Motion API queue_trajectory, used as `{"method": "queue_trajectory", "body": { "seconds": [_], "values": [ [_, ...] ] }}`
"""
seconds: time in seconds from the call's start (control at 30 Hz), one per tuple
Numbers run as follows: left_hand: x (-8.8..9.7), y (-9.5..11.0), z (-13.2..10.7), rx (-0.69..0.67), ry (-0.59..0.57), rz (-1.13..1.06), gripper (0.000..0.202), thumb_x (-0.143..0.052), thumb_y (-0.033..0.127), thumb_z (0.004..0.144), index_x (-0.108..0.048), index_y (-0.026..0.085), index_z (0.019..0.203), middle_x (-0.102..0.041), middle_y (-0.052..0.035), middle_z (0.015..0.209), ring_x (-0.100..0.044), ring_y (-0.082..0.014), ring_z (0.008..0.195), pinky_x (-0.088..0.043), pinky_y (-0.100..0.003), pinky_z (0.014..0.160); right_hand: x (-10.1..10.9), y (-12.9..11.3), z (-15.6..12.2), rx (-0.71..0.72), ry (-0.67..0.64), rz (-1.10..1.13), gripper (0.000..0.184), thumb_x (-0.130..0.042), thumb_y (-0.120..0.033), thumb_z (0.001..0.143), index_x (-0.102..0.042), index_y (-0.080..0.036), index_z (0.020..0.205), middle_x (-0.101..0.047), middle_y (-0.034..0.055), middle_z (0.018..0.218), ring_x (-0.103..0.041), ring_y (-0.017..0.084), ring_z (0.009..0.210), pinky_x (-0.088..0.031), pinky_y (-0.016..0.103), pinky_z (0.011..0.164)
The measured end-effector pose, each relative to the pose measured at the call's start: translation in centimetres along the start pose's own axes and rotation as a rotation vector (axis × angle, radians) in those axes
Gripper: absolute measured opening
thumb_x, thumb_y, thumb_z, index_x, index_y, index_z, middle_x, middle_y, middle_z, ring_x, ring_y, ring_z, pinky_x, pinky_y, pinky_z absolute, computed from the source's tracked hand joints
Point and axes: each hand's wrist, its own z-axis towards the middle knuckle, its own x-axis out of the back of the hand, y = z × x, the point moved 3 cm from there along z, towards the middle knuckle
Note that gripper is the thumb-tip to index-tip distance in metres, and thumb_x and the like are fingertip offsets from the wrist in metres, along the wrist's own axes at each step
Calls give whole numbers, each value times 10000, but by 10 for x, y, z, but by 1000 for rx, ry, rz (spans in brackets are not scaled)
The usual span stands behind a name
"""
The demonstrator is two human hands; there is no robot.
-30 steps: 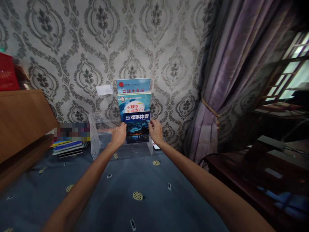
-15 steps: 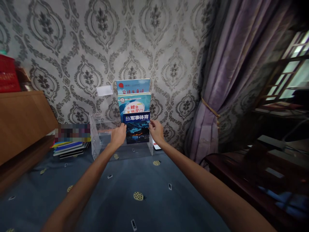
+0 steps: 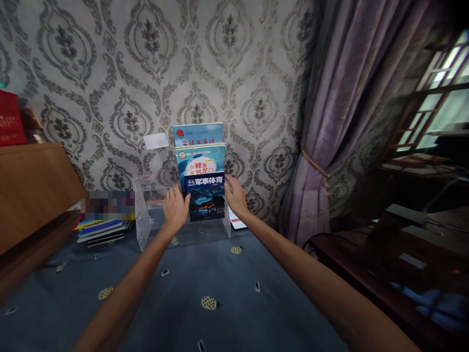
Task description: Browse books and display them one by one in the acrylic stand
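A dark blue book (image 3: 205, 198) stands upright in the front tier of a clear acrylic rack (image 3: 183, 236). My left hand (image 3: 176, 208) is at its left edge, thumb against the cover's side and the other fingers bent beside it. At the opposite edge, my right hand (image 3: 235, 196) grips the book near its upper right corner; some fingertips are hidden behind it. Behind rises a light blue book (image 3: 183, 166) with a white round title patch, and further back a taller blue book (image 3: 205, 131) with red lettering.
A stack of books and magazines (image 3: 104, 230) lies left of the rack, beside a wooden cabinet (image 3: 32, 190). A white label (image 3: 155, 141) shows above the rack's left part. The patterned wall is close behind; a purple curtain (image 3: 311, 205) hangs at right.
My left hand has shifted its fingers slightly up and outward, with its thumb now showing at the book's edge. The dark blue book sits about the same in the rack; the view moved slightly.
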Motion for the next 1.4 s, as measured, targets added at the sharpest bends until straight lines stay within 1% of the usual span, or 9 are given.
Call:
{"method": "queue_trajectory", "body": {
  "seconds": [0.13,0.2,0.37,0.47,0.6,0.9,1.03,1.17,1.4],
  "values": [
    [-4,1,3,85,-182,-18,417,-417,412,1004,-518,152,1313,-714,-161,1084,-668,-308,1027,-471,-357,818,-9,-2,4,-67,-44,65,454,-378,-315,947,-617,-146,1295,-646,152,1316,-586,280,1221,-432,472,1070],
    [-5,0,5,119,-231,-41,424,-407,415,1009,-508,167,1338,-736,-145,1038,-688,-298,984,-468,-344,782,-10,-4,5,-64,-57,99,464,-374,-314,944,-620,-146,1299,-669,146,1286,-610,284,1182,-450,463,1044],
    [-5,1,9,107,-246,-102,388,-427,376,1007,-529,176,1323,-746,-125,1024,-698,-266,965,-458,-311,764,-12,-5,4,-78,-43,116,452,-401,-312,930,-646,-151,1273,-680,137,1274,-622,288,1157,-445,450,1044],
    [-5,2,10,99,-241,-56,387,-429,373,1005,-546,163,1308,-741,-144,1032,-693,-278,985,-454,-321,785,-14,-3,3,-98,-26,106,457,-399,-312,929,-651,-137,1268,-675,149,1278,-625,299,1147,-446,457,1040],
    [-3,3,11,79,-247,-4,382,-437,369,1000,-561,138,1277,-735,-173,1032,-691,-298,987,-455,-336,791,-18,2,3,-106,12,130,452,-419,-318,925,-654,-157,1276,-686,126,1268,-624,286,1148,-444,441,1048],
    [-3,1,12,47,-243,-47,408,-461,397,983,-550,134,1281,-746,-157,957,-704,-301,956,-467,-334,778,-22,10,2,-123,43,246,441,-487,-317,900,-654,-178,1284,-669,99,1308,-607,277,1210,-418,466,1097],
    [-4,-4,13,15,-251,-167,412,-468,390,963,-524,150,1293,-738,-76,784,-720,-252,782,-480,-302,716,-23,16,-2,-234,82,451,478,-548,-329,868,-634,-167,1309,-645,97,1346,-590,261,1252,-398,460,1123],
    [-9,-10,18,34,-313,-312,453,-463,433,923,-527,127,1251,-641,6,552,-674,-225,554,-477,-282,612,-29,19,-13,-377,142,608,493,-552,-281,850,-626,-161,1323,-632,90,1363,-580,243,1272,-380,433,1141],
    [-6,-6,24,14,-327,-359,530,-480,486,819,-583,114,1182,-534,52,402,-646,-249,482,-479,-313,595,-37,5,-25,-451,215,629,509,-495,-155,818,-652,-178,1301,-623,42,1374,-544,207,1318,-340,382,1174]
  ]
}}
